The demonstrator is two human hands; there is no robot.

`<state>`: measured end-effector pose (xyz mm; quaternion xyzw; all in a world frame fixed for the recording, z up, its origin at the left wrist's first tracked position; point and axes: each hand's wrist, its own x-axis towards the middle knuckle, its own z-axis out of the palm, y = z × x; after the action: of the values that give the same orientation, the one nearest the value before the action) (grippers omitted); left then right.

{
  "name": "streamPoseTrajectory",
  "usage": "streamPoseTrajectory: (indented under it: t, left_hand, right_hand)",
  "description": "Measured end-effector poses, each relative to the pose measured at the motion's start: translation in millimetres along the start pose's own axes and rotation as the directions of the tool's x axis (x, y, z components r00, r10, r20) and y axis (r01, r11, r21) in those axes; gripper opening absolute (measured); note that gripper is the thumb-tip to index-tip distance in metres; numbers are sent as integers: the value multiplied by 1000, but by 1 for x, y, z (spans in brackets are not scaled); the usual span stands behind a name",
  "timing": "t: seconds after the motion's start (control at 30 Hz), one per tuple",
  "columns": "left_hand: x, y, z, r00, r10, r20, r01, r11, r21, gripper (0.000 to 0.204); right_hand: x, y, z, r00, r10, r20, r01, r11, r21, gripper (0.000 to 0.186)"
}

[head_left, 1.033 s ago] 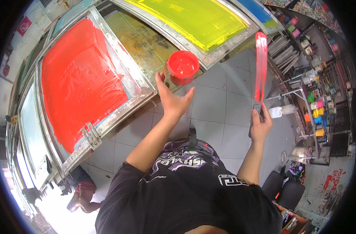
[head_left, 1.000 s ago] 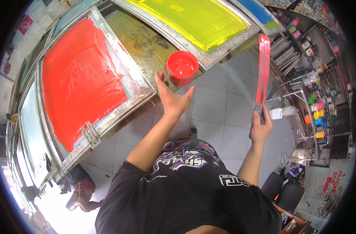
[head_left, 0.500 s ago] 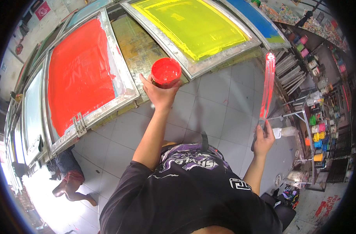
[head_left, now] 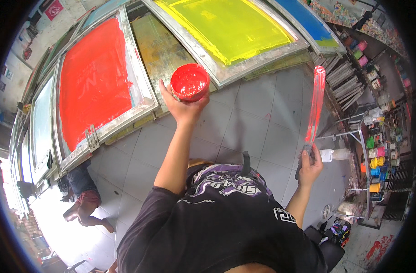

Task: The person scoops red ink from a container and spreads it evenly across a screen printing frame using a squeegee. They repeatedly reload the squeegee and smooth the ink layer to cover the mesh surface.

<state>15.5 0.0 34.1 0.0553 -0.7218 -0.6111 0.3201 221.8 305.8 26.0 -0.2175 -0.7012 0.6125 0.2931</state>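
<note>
Left hand (head_left: 186, 110), one: fingers and thumb wrapped around a red tub (head_left: 190, 84), gripping it from the near side. Red tub, one: open-topped, mouth upward, glossy red inside; placed just right of the red screen (head_left: 96, 75), by its near right-hand corner.

Right hand (head_left: 310, 168), one: closed on the dark handle of a red-smeared spatula (head_left: 315, 107), well to the right of the red screen; blade raised, well apart from the tub.

Surrounding stock, as I see it from the room: stained board (head_left: 155, 43), immediately right of the red screen; yellow screen (head_left: 237, 32), beyond that board on the same side; blue screen (head_left: 303, 20), farther right again; jars (head_left: 375, 159), farthest right; another person's leg (head_left: 83, 211), on the near side of the red screen.

Step, in my judgement: tub and spatula carried apart, between two uses. The next move seems to call for a level tub and a blade clear of the yellow screen.
</note>
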Motion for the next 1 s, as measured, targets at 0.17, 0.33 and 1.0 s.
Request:
streamPoseTrajectory:
  t: [0.17, 0.33, 1.0]
  left_hand:
    - [-12, 13, -53, 989, 138, 52, -135, 989, -57, 122]
    - [10, 25, -133, 985, 174, 13, -173, 984, -46, 111]
    - [15, 12, -259, 937, 229, -263, -211, 973, 93, 113]
  right_hand:
    - [-1, 14, -1, 1000, -22, -13, 22, 1000, 0, 45]
    - [-4, 27, 21, 991, 43, 127, -44, 999, 7, 45]
    - [-9, 3, 180, 803, -196, 563, 223, 975, 21, 44]
